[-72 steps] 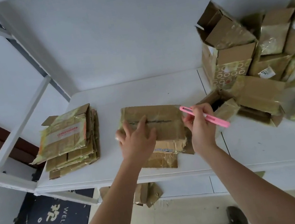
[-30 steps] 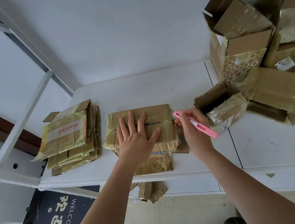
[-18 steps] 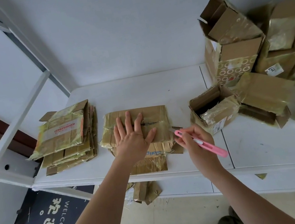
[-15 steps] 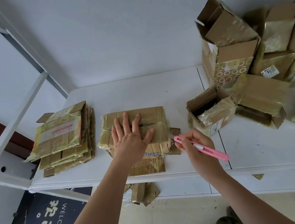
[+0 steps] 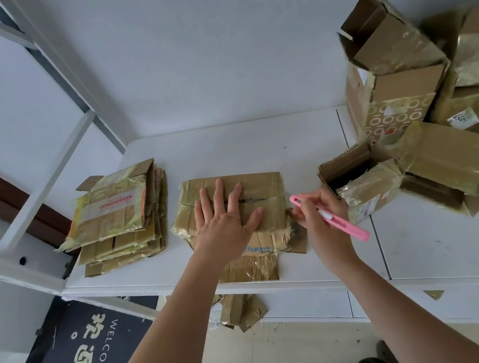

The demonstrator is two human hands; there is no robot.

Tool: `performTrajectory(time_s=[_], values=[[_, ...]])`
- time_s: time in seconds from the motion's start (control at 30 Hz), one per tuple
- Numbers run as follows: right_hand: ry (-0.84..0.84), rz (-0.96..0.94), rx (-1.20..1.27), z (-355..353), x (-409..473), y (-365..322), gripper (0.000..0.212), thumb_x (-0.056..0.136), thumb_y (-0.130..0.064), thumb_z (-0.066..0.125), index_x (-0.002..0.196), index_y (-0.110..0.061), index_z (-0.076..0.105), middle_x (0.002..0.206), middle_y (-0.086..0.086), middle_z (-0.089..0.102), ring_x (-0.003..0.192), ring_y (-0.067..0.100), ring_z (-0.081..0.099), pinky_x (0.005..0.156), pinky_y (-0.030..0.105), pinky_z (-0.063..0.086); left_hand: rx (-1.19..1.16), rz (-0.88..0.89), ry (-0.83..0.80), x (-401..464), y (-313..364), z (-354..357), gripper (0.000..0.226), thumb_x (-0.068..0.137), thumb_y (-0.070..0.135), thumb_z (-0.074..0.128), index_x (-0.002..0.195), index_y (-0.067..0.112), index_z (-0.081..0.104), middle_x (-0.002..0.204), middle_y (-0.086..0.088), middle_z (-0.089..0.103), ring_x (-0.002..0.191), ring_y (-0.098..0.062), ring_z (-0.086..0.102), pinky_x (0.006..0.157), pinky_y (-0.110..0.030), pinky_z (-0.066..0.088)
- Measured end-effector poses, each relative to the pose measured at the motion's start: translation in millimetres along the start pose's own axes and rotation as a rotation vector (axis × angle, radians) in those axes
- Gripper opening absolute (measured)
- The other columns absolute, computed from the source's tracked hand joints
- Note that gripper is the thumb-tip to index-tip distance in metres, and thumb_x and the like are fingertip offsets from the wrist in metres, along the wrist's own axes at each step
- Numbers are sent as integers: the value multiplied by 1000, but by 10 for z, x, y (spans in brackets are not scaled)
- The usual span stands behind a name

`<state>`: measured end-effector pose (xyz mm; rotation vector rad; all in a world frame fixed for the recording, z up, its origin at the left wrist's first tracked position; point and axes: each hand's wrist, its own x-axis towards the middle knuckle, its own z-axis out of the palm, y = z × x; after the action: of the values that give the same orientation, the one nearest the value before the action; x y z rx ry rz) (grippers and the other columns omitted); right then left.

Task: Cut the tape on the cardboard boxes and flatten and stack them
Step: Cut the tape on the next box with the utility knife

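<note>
A white table (image 5: 304,138) runs along a pale wall, and on its right end sits a heap of unflattened cardboard boxes (image 5: 407,87), several wrapped in shiny yellowish tape, piled against one another; the nearest of them, an open box (image 5: 358,173), lies on its side with its mouth facing up and left. At the table's left end rests a stack of flattened boxes (image 5: 119,215), the top one bearing a label with red print. Between stack and heap, near the front edge, lies a flattened box (image 5: 268,208), taped and creased, its lower flap reaching the table's front edge. The person's left hand (image 5: 226,222) lies flat on this box, fingers straight and spread, pressing it down without gripping. The right hand (image 5: 318,215) is just beside the box's right edge, its fingers curled around a pink cutter (image 5: 331,218), whose tip points up and left toward the box. Below the table a dark doormat (image 5: 81,362) with pale lettering lies on the floor, and a small scrap of cardboard (image 5: 242,312) shows under the front edge
</note>
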<state>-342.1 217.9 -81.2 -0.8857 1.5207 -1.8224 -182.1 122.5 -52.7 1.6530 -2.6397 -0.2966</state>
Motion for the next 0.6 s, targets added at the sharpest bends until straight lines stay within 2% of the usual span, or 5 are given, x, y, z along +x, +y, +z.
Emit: performTrajectory(time_s=[0.1, 0.17, 0.43, 0.5, 0.6], values=[[-35, -18, -14, -43, -77, 28, 9, 96, 2, 54, 88, 4, 59, 78, 12, 65, 77, 38, 62, 72, 65, 53, 13, -1, -12, -1, -2, 3, 80, 87, 74, 13, 154, 33, 3, 164, -2, -12, 148, -32, -18, 118, -46, -12], [-58, -30, -31, -91, -148, 21, 9, 97, 1, 54, 89, 5, 58, 79, 10, 66, 78, 34, 64, 73, 64, 54, 22, -7, -14, -1, 3, 7, 81, 85, 75, 11, 154, 34, 2, 163, -2, -13, 148, -32, -18, 119, -46, -11], [-182, 14, -33, -193, -350, -28, 19, 90, -20, 58, 82, -3, 56, 83, 18, 66, 82, 44, 64, 74, 66, 52, 21, -15, -11, 14, 14, 5, 79, 86, 74, 12, 154, 34, 4, 164, -2, -12, 148, -32, -18, 118, -47, -12], [-229, 3, -61, -263, -280, -95, 20, 86, -21, 60, 77, -3, 57, 77, 14, 66, 79, 40, 66, 71, 61, 55, 17, 0, -6, -12, 2, -5, 79, 86, 74, 13, 154, 34, 6, 164, -1, -11, 148, -31, -17, 118, -46, -12], [-139, -109, -15, -312, -135, -234, 23, 84, -27, 62, 75, -6, 58, 72, 9, 66, 73, 24, 70, 65, 38, 59, 16, 16, 10, -40, 8, -31, 80, 85, 74, 10, 154, 34, 7, 164, 1, -10, 149, -30, -17, 119, -45, -12]])
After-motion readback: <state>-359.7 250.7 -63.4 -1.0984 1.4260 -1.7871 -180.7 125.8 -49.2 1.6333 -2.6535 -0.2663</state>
